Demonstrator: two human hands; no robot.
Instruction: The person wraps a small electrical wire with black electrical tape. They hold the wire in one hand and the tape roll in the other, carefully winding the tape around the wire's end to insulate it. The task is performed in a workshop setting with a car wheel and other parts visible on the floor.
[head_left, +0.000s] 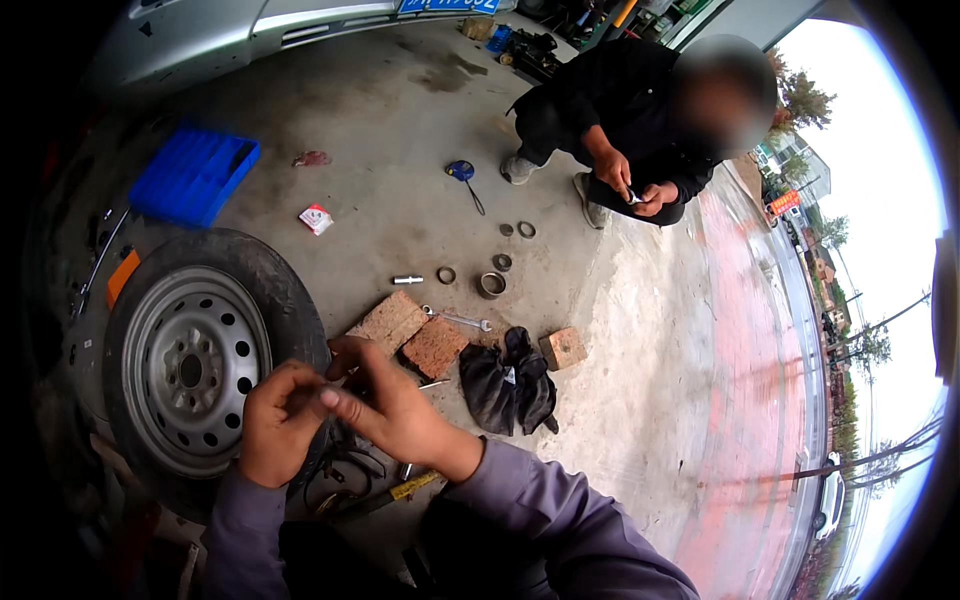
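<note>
My left hand [277, 425] and my right hand [395, 402] meet in front of a car wheel [180, 372], a black tyre on a grey steel rim lying at the left. The left fingers are curled in, thumb against them. My right thumb presses toward the left fingertips, with the right index finger bent above it. Anything pinched between the fingertips is too small or hidden to make out. Just beyond my right hand lie two reddish bricks, the nearer brick [435, 347] next to a combination wrench [460, 319]. Black gloves or cloth [508, 385] lie to the right.
Metal rings, a wide ring [491, 285] among them, and a socket [407, 280] lie on the concrete floor. A blue case [193, 175], a tape measure [460, 171] and another brick [563, 348] lie about. A co-worker [630, 120] crouches ahead, handling something small. A vehicle [200, 40] stands behind.
</note>
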